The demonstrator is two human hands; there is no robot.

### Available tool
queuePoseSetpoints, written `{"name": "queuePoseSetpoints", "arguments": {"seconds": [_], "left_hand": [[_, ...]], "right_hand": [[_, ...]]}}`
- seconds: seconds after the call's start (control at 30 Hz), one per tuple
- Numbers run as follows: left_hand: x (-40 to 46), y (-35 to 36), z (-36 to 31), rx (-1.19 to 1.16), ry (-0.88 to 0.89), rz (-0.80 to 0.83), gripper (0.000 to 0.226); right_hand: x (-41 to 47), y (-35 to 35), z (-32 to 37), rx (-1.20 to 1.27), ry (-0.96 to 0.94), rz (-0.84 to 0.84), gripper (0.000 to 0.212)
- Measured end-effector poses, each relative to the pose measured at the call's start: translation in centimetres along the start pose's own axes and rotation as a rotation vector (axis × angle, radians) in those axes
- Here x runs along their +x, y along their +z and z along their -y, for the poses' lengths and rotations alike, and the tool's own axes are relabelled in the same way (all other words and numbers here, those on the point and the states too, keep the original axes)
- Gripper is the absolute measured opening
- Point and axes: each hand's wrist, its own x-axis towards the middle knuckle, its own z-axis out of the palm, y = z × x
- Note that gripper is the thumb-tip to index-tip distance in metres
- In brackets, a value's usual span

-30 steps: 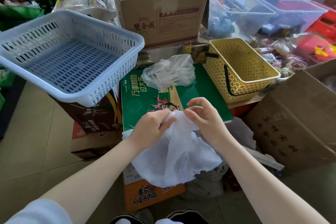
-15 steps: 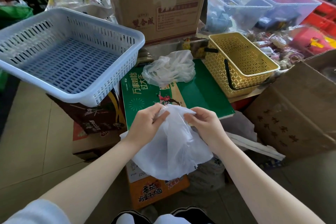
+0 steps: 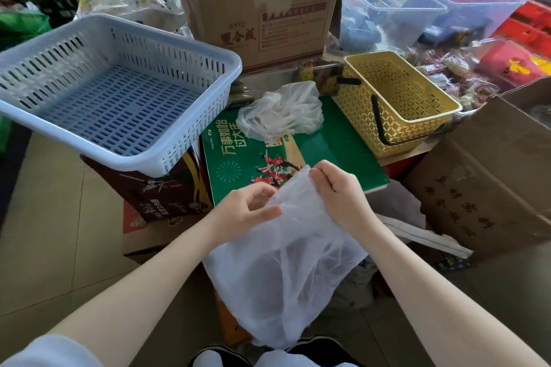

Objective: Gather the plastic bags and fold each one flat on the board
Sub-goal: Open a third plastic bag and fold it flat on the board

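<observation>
Both hands, left hand [image 3: 247, 211] and right hand [image 3: 340, 194], pinch the thin bag [image 3: 286, 271] at its 12 o'clock rim; it's flimsy, slippery stuff, so grab corners

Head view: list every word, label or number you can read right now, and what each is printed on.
"万事如怡" and "过大年": white characters on the green board, beside the crumpled bag.
"TEAM CHINA": small print on the same board, only just legible.
"雙合成": large cardboard box; its panel of fine print is too small to read.
Brown box at right: dark characters, too skewed to read.
Orange carton below the held bag: mostly hidden, unreadable.
</observation>
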Motion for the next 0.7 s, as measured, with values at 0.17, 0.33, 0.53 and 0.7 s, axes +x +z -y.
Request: {"name": "queuePoseSetpoints", "arguments": {"seconds": [0.17, 0.33, 0.53, 0.7], "left_hand": [[2.2, 1.4, -2.3, 0.015, 0.066, -0.11, 0.03], [1.3, 1.3, -1.6, 0.047, 0.082, -0.263, 0.017], [1.0, 0.6, -1.0, -0.038, 0.05, -0.357, 0.021], [1.3, 0.7, -0.8, -0.008, 0.042, -0.389, 0.017]], "right_hand": [[0.2, 0.9, 1.4, 0.0, -0.061, 0.033, 0.013], [1.1, -1.2, -2.7, 0.056, 0.34, -0.237, 0.029], [0.6, -1.3, -6.1, 0.904, 0.967, 0.326, 0.067], [0.5, -1.3, -4.5, 1.213, 0.843, 0.229, 0.051]]}}
